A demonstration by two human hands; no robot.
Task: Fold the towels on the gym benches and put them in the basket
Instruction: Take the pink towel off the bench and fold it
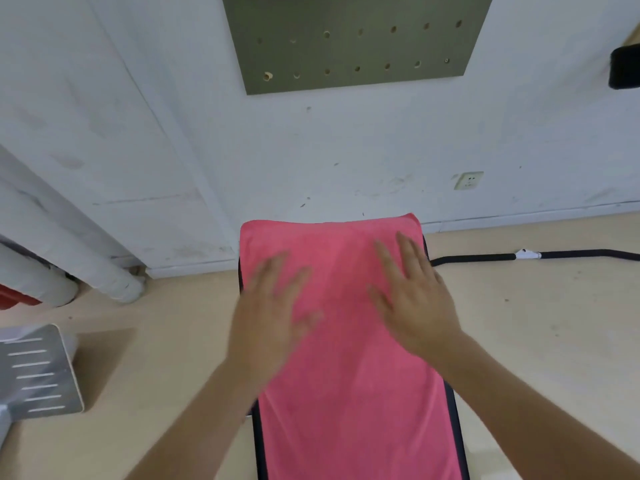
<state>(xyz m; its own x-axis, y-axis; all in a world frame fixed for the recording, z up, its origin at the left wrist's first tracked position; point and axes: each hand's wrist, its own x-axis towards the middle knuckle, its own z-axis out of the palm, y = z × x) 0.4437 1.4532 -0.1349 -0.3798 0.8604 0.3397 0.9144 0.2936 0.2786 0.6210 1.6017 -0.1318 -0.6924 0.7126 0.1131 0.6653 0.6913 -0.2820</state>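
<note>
A pink towel (346, 368) lies spread flat along a black gym bench (454, 410), covering nearly all of its top up to the far end by the wall. My left hand (273, 306) lies over the towel's left part with fingers straight and spread, slightly blurred. My right hand (412, 292) rests flat on the towel's right part, fingers straight and pointing toward the wall. Neither hand holds anything. No basket is in view.
A white wall stands just beyond the bench, with a green pegboard (353, 39) and a socket (468, 180). A black bar (540, 255) lies on the wooden floor at the right. A grey slotted metal piece (38, 372) sits at the left, white pipes (69, 265) behind it.
</note>
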